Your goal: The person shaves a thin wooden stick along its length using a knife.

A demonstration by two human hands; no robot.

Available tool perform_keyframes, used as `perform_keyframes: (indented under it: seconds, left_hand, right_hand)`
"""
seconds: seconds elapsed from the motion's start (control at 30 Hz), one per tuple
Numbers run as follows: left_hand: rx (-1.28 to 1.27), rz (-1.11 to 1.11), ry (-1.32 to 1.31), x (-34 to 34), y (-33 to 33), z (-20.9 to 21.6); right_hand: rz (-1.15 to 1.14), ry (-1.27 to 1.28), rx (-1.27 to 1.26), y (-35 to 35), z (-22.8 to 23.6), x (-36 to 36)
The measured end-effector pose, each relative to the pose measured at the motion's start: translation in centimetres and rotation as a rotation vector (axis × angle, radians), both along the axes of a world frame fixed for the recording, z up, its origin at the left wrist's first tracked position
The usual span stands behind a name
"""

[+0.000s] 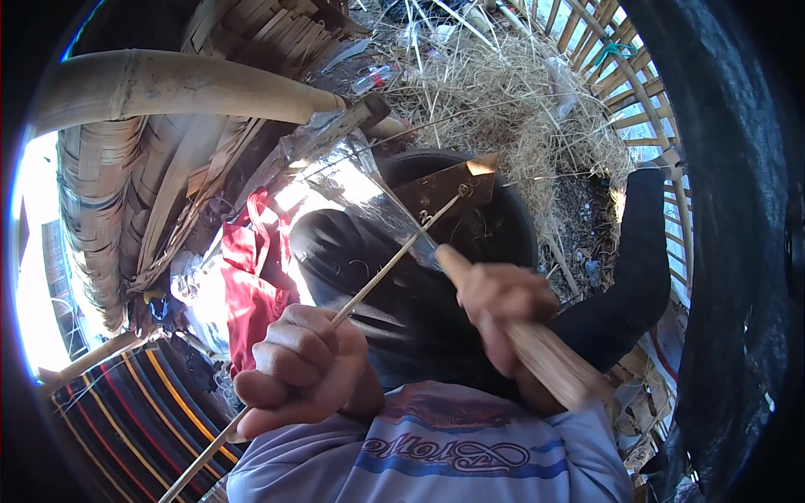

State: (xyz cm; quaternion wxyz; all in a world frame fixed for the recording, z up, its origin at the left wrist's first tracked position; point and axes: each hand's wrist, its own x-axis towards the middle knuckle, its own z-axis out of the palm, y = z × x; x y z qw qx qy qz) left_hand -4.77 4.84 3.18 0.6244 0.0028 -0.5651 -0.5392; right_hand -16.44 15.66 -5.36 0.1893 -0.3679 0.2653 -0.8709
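My left hand (306,369) is closed around a thin bamboo stick (394,264) that runs from the lower left up to the right. My right hand (503,310) grips the light wooden handle (553,360) of a large knife. Its shiny blade (369,189) reaches up and to the left. The stick crosses the blade close to the handle, and its far tip lies near a brown angular piece (444,189). Both hands are held over my lap, which is covered in dark cloth (402,318).
A thick bamboo pole (184,84) crosses the upper left over woven bamboo strips (101,210). Dry straw (503,101) lies ahead beside a bamboo lattice (637,92). A black round tub (511,226) sits behind the blade. Red cloth (251,285) and striped fabric (142,411) lie at the left.
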Motion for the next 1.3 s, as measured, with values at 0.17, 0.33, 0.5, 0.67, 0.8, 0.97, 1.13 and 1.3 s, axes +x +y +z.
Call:
perform_keyframes:
  seconds: [0.17,0.33,0.5,0.67,0.8,0.97,1.13,1.3]
  left_hand:
    - [-0.008,0.055,0.008,0.5,-0.7,0.1]
    - [0.002,0.006,-0.027,-0.1,-0.3,0.1]
    - [0.030,-0.025,0.027,-0.2,-0.4,0.1]
    - [0.044,-0.019,0.015,-0.2,0.0,0.5]
    - [0.043,-0.025,0.013,0.2,-0.8,0.3]
    - [0.010,-0.024,-0.048,-0.6,-0.9,0.1]
    - [-0.016,-0.225,0.006,0.4,-1.1,0.8]
    - [0.012,-0.308,0.040,-1.4,-0.4,0.6]
  right_hand:
    - [-0.036,-0.058,0.114,-0.6,0.4,-1.2]
    - [0.040,0.068,0.192,-0.4,-3.4,0.0]
    - [0.004,0.040,0.062,-0.3,-0.7,-1.1]
    - [0.066,0.190,0.482,-0.5,-6.5,-0.8]
    - [0.067,0.062,0.095,-0.7,-2.5,-2.0]
    - [0.058,-0.093,0.231,-1.1,-8.3,-2.2]
    - [0.085,0.065,0.036,-0.6,-0.9,-3.5]
    - [0.095,0.174,0.777,-0.1,-9.6,-2.8]
